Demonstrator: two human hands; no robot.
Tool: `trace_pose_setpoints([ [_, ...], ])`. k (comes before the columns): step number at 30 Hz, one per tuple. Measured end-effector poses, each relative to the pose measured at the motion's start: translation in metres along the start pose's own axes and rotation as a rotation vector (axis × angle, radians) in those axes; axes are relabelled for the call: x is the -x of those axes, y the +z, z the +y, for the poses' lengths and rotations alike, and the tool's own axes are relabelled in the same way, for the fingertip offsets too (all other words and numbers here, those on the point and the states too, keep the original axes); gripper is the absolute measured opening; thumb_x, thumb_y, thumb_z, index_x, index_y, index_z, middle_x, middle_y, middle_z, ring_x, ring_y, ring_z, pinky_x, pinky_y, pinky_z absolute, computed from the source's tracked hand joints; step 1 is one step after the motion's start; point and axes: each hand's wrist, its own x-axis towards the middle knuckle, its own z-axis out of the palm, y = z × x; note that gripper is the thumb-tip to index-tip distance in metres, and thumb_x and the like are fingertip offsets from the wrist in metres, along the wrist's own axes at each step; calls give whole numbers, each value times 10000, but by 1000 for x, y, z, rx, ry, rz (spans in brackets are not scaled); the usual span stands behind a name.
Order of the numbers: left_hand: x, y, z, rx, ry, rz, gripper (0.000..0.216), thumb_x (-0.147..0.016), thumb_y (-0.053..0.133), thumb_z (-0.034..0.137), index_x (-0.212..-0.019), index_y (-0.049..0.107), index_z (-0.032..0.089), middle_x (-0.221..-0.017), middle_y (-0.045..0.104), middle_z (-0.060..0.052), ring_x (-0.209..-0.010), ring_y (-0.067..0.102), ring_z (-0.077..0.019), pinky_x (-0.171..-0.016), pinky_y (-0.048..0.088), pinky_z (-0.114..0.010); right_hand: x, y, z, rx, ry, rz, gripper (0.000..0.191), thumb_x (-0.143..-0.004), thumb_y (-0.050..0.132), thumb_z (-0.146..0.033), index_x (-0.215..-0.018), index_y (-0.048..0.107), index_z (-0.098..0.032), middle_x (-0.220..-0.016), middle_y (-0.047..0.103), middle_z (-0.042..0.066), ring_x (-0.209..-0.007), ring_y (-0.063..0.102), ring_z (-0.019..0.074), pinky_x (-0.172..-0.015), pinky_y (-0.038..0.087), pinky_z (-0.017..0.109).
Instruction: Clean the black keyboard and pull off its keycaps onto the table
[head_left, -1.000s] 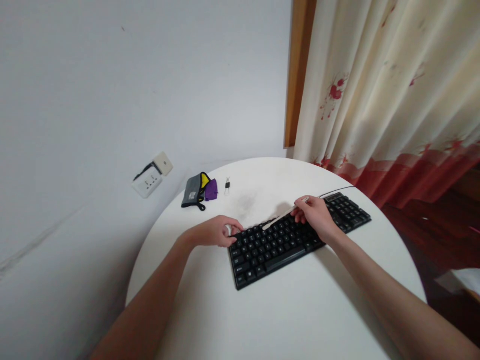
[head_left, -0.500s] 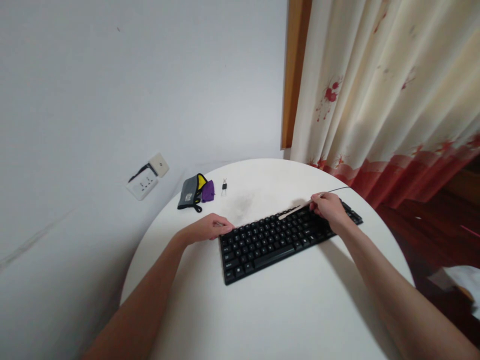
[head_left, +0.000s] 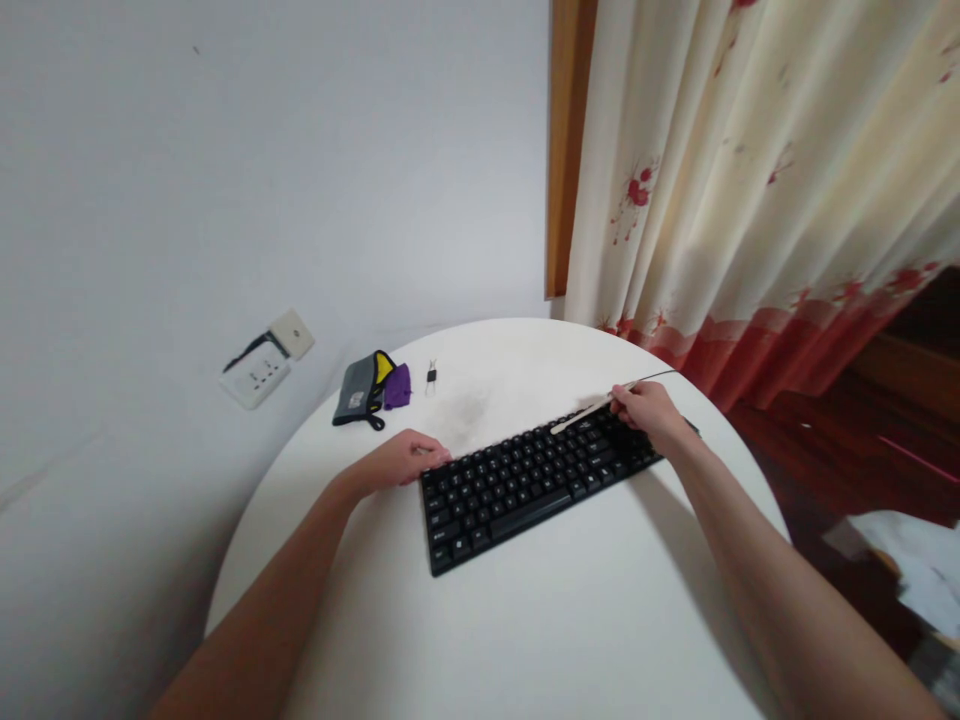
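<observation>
A black keyboard [head_left: 502, 485] lies slantwise on the round white table [head_left: 540, 620]. At its far left corner, the fingers of my left hand [head_left: 401, 458] are closed on the edge. My right hand [head_left: 649, 412] is over the right part of the keys, pinching a slim pale brush [head_left: 585, 414]. The brush points left, its tip low over the back rows of keys; whether it touches them I cannot tell. My right hand and wrist hide part of the keyboard's right end.
Near the wall are a grey cloth [head_left: 358, 390] with a yellow lining, a folded purple cloth [head_left: 398, 387] and a small wire tool with a black middle [head_left: 431, 377]. A grey smudge marks the tabletop behind the keyboard. A thin cable [head_left: 660, 375] runs off right toward the curtain [head_left: 720, 250].
The whole view has shifted, so the table and things on it appear further left. Both hands keep their holds on the keyboard edge and the brush, with little movement against the keyboard.
</observation>
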Motion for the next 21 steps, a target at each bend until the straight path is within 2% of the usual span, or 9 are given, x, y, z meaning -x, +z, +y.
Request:
trace_pose_setpoints([
  [7,-4,-2,-1,-33,20,-15,545,-843,490,620,-873,730,131,-572,508,5,-486,400,-102,-470,295,-207,-32,-32,21,99,-83,351,256,-758,620,-320,-565,618,-153,-550,616,37,-520,528,143,-520,397,247],
  [14,-5,-3,0,-44,21,-14,547,-842,487,614,-876,730,125,-589,535,-8,-488,414,-108,-469,301,-212,-48,-52,33,143,-111,603,196,-795,582,-279,-710,672,-126,-832,720,170,-767,639,239,-750,460,317],
  [18,-4,-2,0,-46,27,-15,556,-858,468,622,-853,719,127,-596,533,-9,-487,403,-103,-466,291,-210,-45,-57,27,97,-121,661,170,-815,552,-257,-761,653,-132,-903,711,208,-852,651,265,-788,459,332],
  [21,-5,-2,-2,-44,33,-15,555,-858,471,624,-855,715,125,-589,529,-6,-483,395,-101,-465,288,-209,-42,-54,19,9,-135,572,215,-868,486,-300,-815,618,-139,-847,705,167,-773,658,230,-688,477,303],
])
